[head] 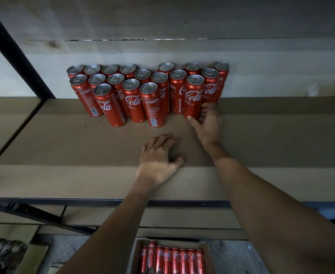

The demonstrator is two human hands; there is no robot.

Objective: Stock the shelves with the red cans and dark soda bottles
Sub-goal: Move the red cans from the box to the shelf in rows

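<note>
- The red cans [142, 91] stand in a tight cluster at the back of the cardboard-lined shelf [63, 145], close against the pale back board [162, 50]; each stands on its base, long axis vertical, silver pull-tab top up; roughly three staggered rows, cans touching their neighbours
- Labels face different ways; some show the white script to the front, others a barcode or the words "RECYCLE ME" running up the side
- The right hand [208, 125] reaches in to the front right of the cluster and grips one upright can, the gripped can [194, 95], low on its body; the thumb lies on the left of the base and the fingers curl round the right side; this can stands on the shelf, touching the cans behind and beside it, script facing forward
- The left hand [158, 157] rests palm down on the bare cardboard nearer the front of the shelf, well clear of the cans; its fingers are loosely bent with the tips on the surface, holding nothing
- Below the shelf's dark metal front edge [103, 201] an open cardboard box [207, 252] holds more red cans, the boxed cans [174, 258]; they show their sides, lying parallel side by side, long axes running away from the person; one lies a little higher than the others at the left
- A black frame post [14, 50] slants up the left side
</note>
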